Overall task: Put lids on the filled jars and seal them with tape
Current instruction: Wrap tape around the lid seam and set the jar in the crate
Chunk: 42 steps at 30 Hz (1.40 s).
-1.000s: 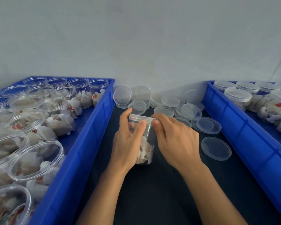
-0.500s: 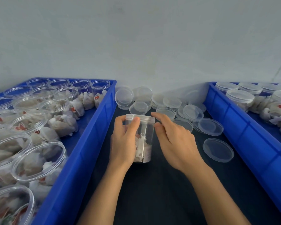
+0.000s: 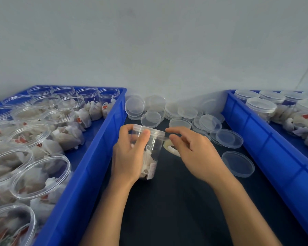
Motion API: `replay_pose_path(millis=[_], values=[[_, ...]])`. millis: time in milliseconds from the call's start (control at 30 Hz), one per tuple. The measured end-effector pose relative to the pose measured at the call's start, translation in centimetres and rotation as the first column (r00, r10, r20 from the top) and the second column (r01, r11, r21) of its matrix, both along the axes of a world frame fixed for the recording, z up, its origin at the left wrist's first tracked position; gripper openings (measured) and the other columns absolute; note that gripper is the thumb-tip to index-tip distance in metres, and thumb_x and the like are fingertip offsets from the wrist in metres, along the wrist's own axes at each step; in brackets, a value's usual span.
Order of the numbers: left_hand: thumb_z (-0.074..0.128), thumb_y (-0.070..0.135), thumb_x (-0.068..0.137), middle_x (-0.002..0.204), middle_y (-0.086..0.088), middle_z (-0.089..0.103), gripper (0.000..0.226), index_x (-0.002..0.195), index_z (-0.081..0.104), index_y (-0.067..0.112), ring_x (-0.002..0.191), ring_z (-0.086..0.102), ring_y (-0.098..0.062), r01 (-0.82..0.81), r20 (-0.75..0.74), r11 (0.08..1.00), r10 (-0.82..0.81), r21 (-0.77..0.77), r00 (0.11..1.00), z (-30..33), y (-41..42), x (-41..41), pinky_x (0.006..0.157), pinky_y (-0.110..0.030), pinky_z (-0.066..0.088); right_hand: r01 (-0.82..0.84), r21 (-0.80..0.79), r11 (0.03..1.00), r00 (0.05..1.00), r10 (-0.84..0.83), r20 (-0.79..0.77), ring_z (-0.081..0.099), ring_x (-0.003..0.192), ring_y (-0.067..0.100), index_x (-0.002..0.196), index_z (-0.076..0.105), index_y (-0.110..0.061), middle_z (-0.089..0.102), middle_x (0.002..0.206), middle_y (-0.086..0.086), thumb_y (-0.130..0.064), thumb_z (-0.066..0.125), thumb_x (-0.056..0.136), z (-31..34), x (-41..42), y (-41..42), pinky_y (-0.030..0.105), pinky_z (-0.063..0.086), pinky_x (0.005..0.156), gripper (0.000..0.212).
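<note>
While the left hand (image 3: 130, 153) grips the lidded jar (image 3: 150, 153) on the dark table (image 3: 176, 210), the right hand (image 3: 194, 153) pinches tape (image 3: 171, 150) at the jar's 3 o'clock; loose lids (image 3: 229, 138) at 1 o'clock; blue bins (image 3: 89, 171) flank both sides

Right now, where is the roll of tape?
In the head view the roll of tape sits just right of centre on the dark table, partly hidden under the right hand, beside the lidded jar that the left hand holds.
</note>
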<state>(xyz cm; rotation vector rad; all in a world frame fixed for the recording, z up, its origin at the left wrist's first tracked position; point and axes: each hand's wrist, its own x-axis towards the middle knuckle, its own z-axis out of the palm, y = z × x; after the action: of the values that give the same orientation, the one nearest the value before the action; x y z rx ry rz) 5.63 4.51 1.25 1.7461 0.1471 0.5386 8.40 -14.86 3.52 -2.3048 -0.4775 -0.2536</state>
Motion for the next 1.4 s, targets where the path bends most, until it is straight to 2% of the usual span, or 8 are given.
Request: replay_pose_path(millis=[300,600,700,833,967,1100,1267,1400], values=[[0.055,0.071,0.086,0.101,0.009,0.073,0.038,0.113,0.056,0.045,0.084,0.072,-0.004,0.046,-0.027,0.997,-0.044,0.055,0.999,0.2,0.3,-0.1,0.069,-0.028,0.049,0.077,-0.177,0.981,0.981,-0.043,0.188,0.045,0.06,0.003,0.132,0.063,-0.043,0.049,0.054,-0.027,-0.049,0.039,0.105,0.3,-0.4,-0.4,0.034,0.044,0.067,0.037],[0.061,0.071,0.083,0.105,0.005,0.076,0.043,0.111,0.064,0.038,0.094,0.076,-0.019,0.129,0.005,0.98,-0.13,-0.149,0.992,-0.1,-0.3,0.0,0.091,-0.057,0.061,0.099,-0.168,0.981,0.961,-0.05,0.273,0.05,0.063,0.004,0.132,0.06,-0.046,0.043,0.052,-0.027,-0.051,0.04,0.103,-0.1,-0.5,0.2,0.033,0.047,0.061,0.035],[0.063,0.066,0.085,0.11,-0.002,0.075,0.05,0.115,0.066,0.027,0.102,0.075,-0.023,0.156,0.005,0.965,-0.158,-0.211,0.987,-0.3,-0.3,0.1,0.089,-0.049,0.062,0.114,-0.19,0.975,0.952,-0.052,0.302,0.057,0.066,0.007,0.133,0.059,-0.046,0.044,0.058,-0.027,-0.049,0.041,0.105,0.0,-0.7,0.5,0.034,0.05,0.06,0.033],[0.061,0.057,0.091,0.101,0.0,0.077,0.046,0.116,0.065,0.018,0.094,0.077,-0.019,0.201,-0.013,0.943,-0.212,-0.265,0.977,-0.5,0.0,0.4,0.072,-0.026,0.061,0.134,-0.198,0.971,0.939,-0.06,0.338,0.063,0.071,0.011,0.125,0.063,-0.044,0.057,0.07,-0.022,-0.049,0.041,0.105,0.1,-1.0,0.6,0.033,0.049,0.059,0.03],[0.063,0.06,0.09,0.099,0.006,0.077,0.055,0.12,0.062,0.015,0.093,0.077,-0.014,0.229,-0.023,0.927,-0.247,-0.296,0.969,-0.5,0.3,0.4,0.068,-0.02,0.059,0.148,-0.211,0.966,0.935,-0.068,0.347,0.064,0.07,0.013,0.121,0.063,-0.042,0.067,0.075,-0.017,-0.053,0.037,0.105,0.2,-1.1,0.7,0.035,0.05,0.059,0.033],[0.053,0.068,0.094,0.104,0.018,0.073,0.048,0.121,0.055,0.03,0.096,0.074,-0.004,0.202,-0.07,0.97,-0.213,-0.134,0.975,-0.2,0.0,0.2,0.076,-0.024,0.057,0.158,-0.224,0.962,0.93,-0.068,0.362,0.064,0.07,0.015,0.119,0.066,-0.04,0.067,0.075,-0.015,-0.053,0.035,0.105,0.4,-1.2,0.8,0.036,0.05,0.058,0.036],[0.047,0.074,0.093,0.098,0.023,0.068,0.033,0.103,0.057,0.044,0.093,0.064,0.011,-0.125,0.032,0.961,0.121,0.246,0.992,0.4,-0.2,-0.5,0.071,-0.023,0.054,0.194,-0.233,0.953,0.899,-0.078,0.431,0.065,0.065,0.017,0.112,0.069,-0.034,0.068,0.074,-0.013,-0.049,0.045,0.108,0.4,-1.4,1.1,0.034,0.046,0.052,0.029],[0.037,0.087,0.082,0.108,0.021,0.065,0.05,0.115,0.043,0.051,0.093,0.066,0.0,-0.038,-0.099,0.948,0.073,0.317,0.992,0.6,-1.4,-0.6,0.076,-0.031,0.053,0.249,-0.278,0.928,0.884,-0.101,0.456,0.063,0.062,0.023,0.111,0.068,-0.032,0.069,0.074,-0.008,-0.045,0.046,0.109,0.3,-1.8,2.1,0.032,0.037,0.049,0.026]])
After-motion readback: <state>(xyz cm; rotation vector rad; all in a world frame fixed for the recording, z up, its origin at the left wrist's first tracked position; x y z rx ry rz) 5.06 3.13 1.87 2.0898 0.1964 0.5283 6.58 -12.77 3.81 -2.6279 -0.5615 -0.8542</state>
